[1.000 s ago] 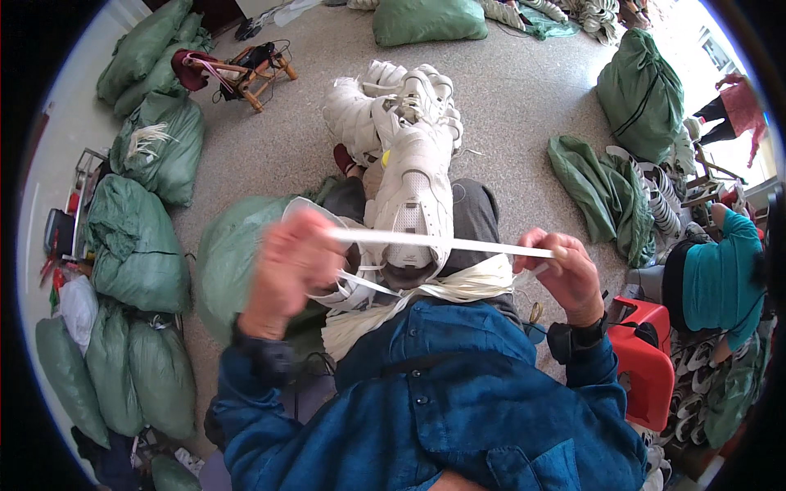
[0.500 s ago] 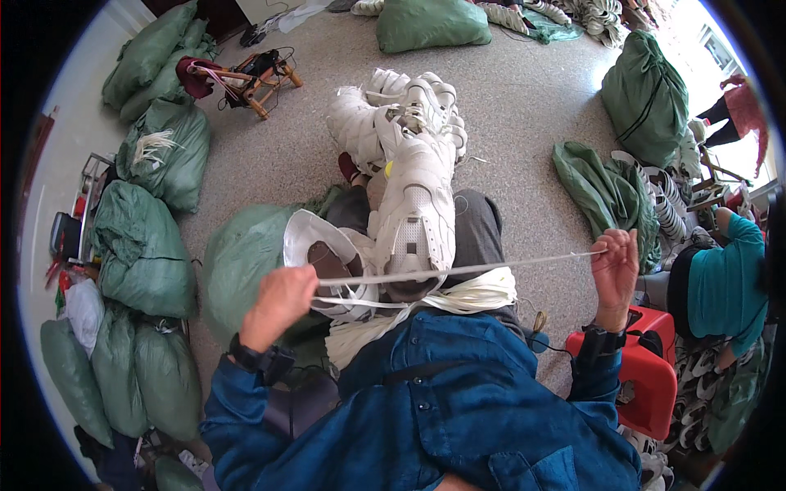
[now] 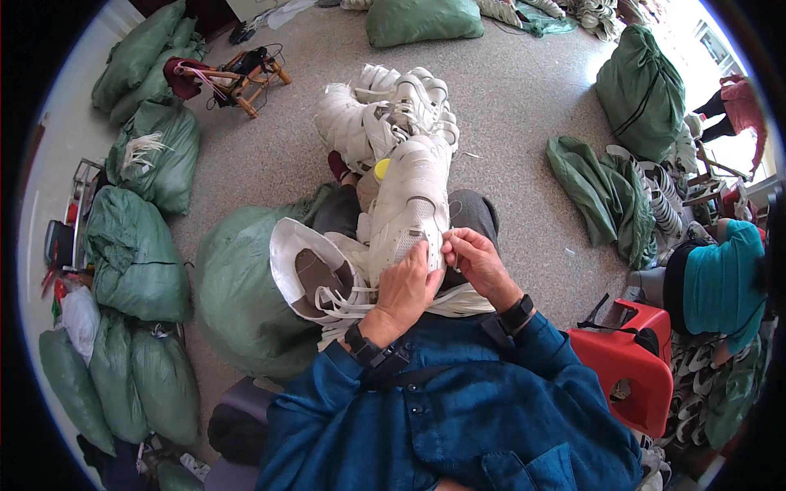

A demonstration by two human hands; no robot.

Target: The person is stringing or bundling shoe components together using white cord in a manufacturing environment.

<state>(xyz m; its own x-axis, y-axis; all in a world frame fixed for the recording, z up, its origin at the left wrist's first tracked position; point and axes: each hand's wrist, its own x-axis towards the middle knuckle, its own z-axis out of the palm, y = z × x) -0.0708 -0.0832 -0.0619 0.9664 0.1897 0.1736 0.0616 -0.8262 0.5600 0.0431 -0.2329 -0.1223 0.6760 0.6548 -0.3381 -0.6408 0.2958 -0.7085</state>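
A stack of white shoe uppers (image 3: 413,176) stretches away from my lap between my knees. At its near end, my left hand (image 3: 403,293) is closed, its fingertips pressed on the eyelet edge of the nearest upper. Close to its right, my right hand (image 3: 483,266) pinches a thin white shoelace, mostly hidden by the fingers, beside the same edge. Left of the stack lies another white upper (image 3: 282,258), opening up, with loose white lace loops (image 3: 344,307) by its near side. A bundle of white laces (image 3: 458,301) lies across my lap, partly covered by my hands.
Green sacks (image 3: 135,254) line the left wall, and another green sack (image 3: 246,286) lies by my left leg. A red plastic stool (image 3: 626,368) stands at my right. Beyond it a person in a teal top (image 3: 720,282) bends near piled shoe uppers. A small wooden stool (image 3: 241,82) stands far left.
My hands were wide apart with a white lace stretched between them. Both have come together at the nearest upper's eyelet edge, the right hand moving left and the left hand moving right.
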